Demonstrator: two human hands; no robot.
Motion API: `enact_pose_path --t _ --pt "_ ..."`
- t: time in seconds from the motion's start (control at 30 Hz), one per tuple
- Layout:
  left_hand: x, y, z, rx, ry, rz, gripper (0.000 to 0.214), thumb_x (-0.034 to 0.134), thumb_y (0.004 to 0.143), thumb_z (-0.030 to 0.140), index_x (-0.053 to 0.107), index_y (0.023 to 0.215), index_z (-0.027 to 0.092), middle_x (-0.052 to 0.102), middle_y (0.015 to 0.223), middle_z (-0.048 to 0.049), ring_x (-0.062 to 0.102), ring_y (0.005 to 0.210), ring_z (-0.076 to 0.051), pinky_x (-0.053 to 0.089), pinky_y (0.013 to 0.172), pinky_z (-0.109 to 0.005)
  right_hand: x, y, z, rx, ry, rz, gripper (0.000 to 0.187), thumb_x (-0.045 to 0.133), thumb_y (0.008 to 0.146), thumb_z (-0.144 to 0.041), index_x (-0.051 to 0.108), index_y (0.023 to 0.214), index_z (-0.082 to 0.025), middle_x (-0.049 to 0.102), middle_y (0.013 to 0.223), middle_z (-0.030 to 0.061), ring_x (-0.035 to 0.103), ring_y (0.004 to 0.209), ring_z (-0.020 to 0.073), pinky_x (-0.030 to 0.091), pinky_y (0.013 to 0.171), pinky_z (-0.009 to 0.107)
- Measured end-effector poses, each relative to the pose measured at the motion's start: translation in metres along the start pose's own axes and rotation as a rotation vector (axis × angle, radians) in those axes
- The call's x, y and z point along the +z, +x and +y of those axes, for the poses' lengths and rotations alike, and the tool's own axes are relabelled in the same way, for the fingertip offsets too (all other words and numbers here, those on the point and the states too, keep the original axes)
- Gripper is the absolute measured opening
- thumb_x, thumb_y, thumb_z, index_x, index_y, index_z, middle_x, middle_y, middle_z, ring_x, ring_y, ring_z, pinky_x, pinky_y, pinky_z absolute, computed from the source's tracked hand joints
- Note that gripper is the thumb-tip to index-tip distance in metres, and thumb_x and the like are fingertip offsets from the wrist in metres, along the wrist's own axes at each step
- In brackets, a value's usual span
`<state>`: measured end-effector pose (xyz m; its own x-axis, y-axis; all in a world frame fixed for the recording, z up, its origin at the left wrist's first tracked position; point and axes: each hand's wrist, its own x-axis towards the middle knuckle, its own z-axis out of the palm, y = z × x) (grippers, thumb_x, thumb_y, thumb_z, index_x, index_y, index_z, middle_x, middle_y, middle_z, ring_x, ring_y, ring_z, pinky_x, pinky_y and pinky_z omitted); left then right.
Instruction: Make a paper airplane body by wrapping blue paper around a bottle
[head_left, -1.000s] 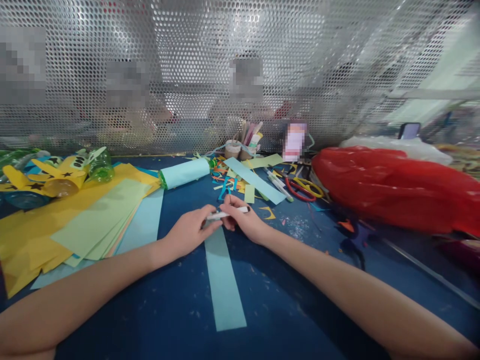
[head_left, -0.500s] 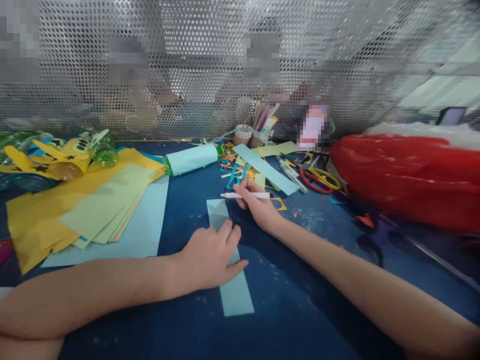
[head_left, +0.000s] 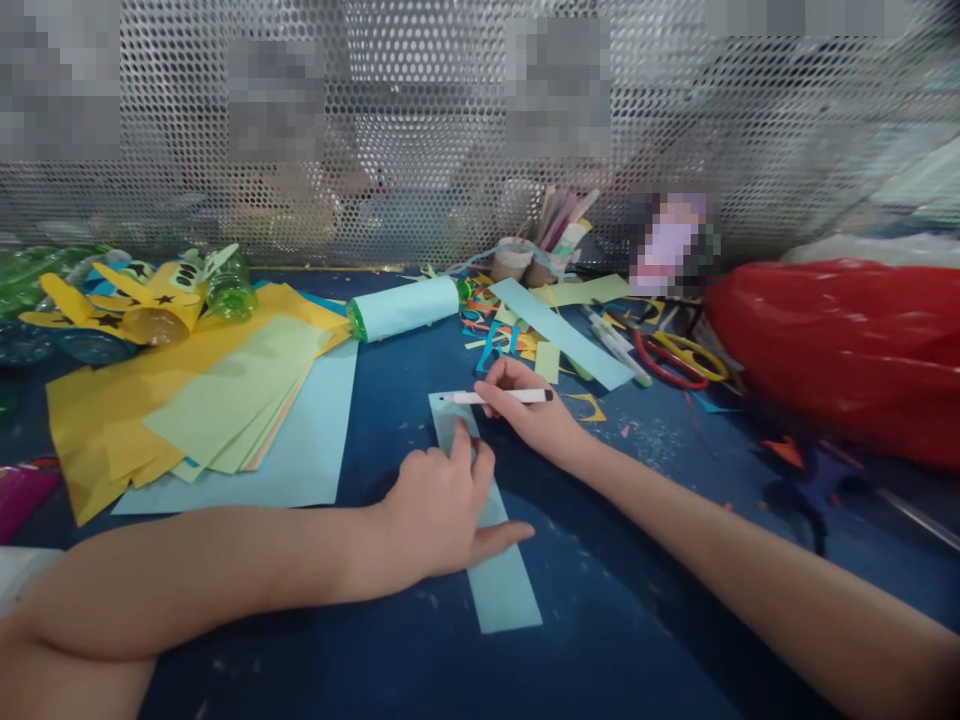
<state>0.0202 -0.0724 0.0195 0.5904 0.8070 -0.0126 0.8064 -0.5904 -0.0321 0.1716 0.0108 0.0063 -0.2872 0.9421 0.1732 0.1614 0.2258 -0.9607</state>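
Blue worktop (head_left: 300,650): A person's two bare hands meet over the scuffed surface, which a perforated screen (head_left: 420,130) backs along the far edge.
Paper strip (head_left: 506,592): Light blue, lying flat near mid-worktop, its short far end just beyond the left fingers and its other end angled toward the near side.
Left hand (head_left: 442,510): Laid across the strip, grip spread, forefinger toward the far end, thumb stretched past the strip's right-hand edge.
Right hand (head_left: 532,410): Grip pinching a white marker (head_left: 517,397), dark-ended, its tip over the strip's far end; whether it touches the paper cannot be told.
Elbow room: Blue surface separates the strip from layered sheets (head_left: 240,390) on the left, and runs right beneath the forearm.
Far edge: A green bottle in light-blue paper (head_left: 405,308) lies on its side, just beside paper scraps (head_left: 499,345), with small cups (head_left: 512,260) standing behind.
Far right corner: A bulging red plastic bag (head_left: 847,350) takes up the space, red and yellow loop handles (head_left: 679,358) near its left side.
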Motion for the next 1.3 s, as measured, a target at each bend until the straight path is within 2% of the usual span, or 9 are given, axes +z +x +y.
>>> enact_pose_path --t 0.2,0.77,1.1,1.3 --pt "0.000 0.001 0.000 0.003 -0.006 -0.021 0.085 0.026 0.086 0.071 0.044 0.138 0.006 0.042 0.139 -0.0327 0.067 0.070 -0.030 0.047 0.051 -0.038 0.000 0.000 0.000 -0.011 -0.033 -0.039 0.028 0.062 0.082 -0.041 0.045 0.069 -0.023 0.052 0.054 -0.0053 0.043 0.051 0.0112 0.033 0.052 0.027" --pt "-0.002 -0.001 0.001 -0.007 0.062 0.000 0.080 0.028 0.088 0.069 0.047 0.135 0.007 0.044 0.139 -0.0305 0.067 0.067 -0.027 0.050 0.051 -0.036 0.000 0.000 0.006 -0.046 -0.049 -0.116 0.025 0.061 0.084 -0.038 0.046 0.072 -0.022 0.053 0.059 -0.0046 0.045 0.054 0.0109 0.035 0.054 0.026" --pt "-0.005 0.000 0.000 -0.003 0.041 -0.035 0.078 0.029 0.089 0.067 0.045 0.137 0.008 0.042 0.141 -0.0302 0.068 0.068 -0.027 0.051 0.052 -0.036 0.002 -0.001 0.008 -0.057 -0.124 0.013 0.024 0.060 0.084 -0.036 0.046 0.071 -0.023 0.051 0.060 -0.0043 0.045 0.055 0.0115 0.036 0.055 0.027" --pt "-0.003 0.000 0.000 -0.002 0.050 -0.010 0.077 0.029 0.089 0.066 0.046 0.136 0.007 0.045 0.139 -0.0298 0.068 0.068 -0.027 0.051 0.053 -0.036 0.001 0.000 0.010 -0.044 -0.128 0.085 0.023 0.060 0.083 -0.035 0.044 0.071 -0.023 0.046 0.059 -0.0058 0.038 0.052 0.0102 0.031 0.050 0.026"
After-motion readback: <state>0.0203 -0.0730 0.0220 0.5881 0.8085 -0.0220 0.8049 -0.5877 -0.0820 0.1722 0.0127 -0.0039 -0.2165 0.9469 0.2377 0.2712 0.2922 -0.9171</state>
